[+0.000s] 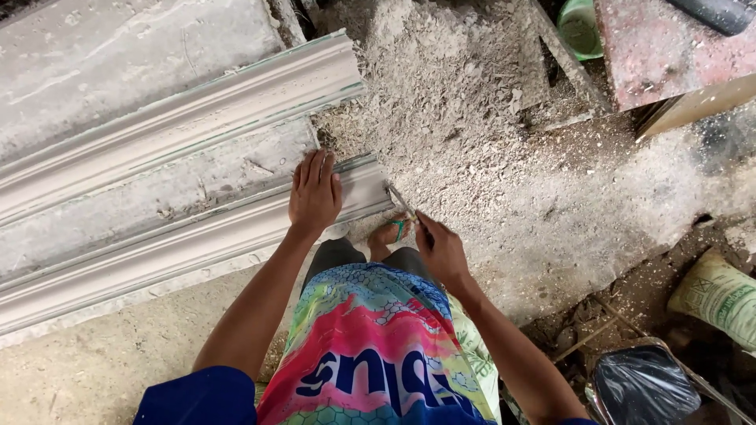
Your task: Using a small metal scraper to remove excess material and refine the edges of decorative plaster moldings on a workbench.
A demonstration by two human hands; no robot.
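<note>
Two hands (314, 194) on plaster moulding (189, 236)

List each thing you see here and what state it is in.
Left hand: open, flat on near moulding.
Right hand: grip shut on tool.
Tool: tip at moulding end.
Near moulding: lying flat.
Far moulding: lying flat.
Green bowl: upright.
Sack: lying down.

Pale plaster moulding (197, 236) lying flat; thin scraper (400, 201) at its end.
</note>
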